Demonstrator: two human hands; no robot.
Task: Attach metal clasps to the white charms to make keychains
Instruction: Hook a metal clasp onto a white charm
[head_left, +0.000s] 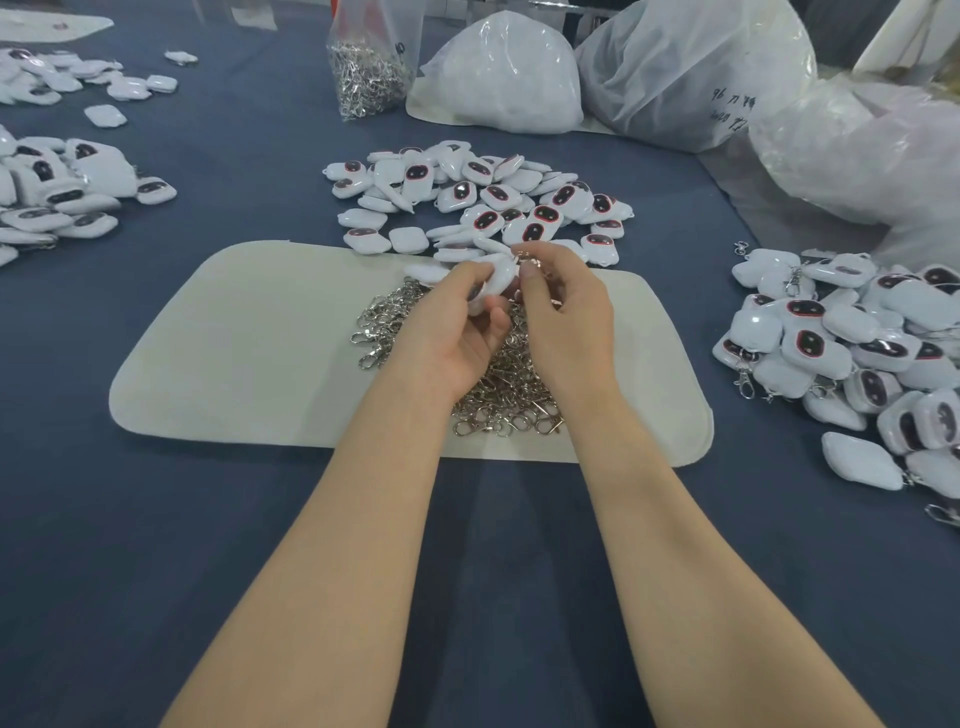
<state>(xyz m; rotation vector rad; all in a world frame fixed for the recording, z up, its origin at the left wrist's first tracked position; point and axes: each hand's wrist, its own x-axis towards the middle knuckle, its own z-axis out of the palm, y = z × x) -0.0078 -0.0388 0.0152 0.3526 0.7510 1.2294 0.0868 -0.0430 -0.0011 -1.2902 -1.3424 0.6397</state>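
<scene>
While left hand (451, 335) pinches charm (500, 278), bag handwriting (731, 105) blurs.

A cream mat (234, 338) lies on blue cloth (156, 519), bulging plastic bags (691, 67) behind.

Glossy white plastic charms (483, 208) carry red-rimmed black ovals; silver metal clasps (498, 400) lie on a cream felt mat (249, 353); the cloth-covered tabletop (156, 519) is navy.

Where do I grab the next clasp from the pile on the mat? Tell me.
Take the loose clasp at the pile's left edge. It lies flat and sticks out of the tangle onto bare mat. Probably best to pinch its oval body from above, coming in from the left.
</scene>
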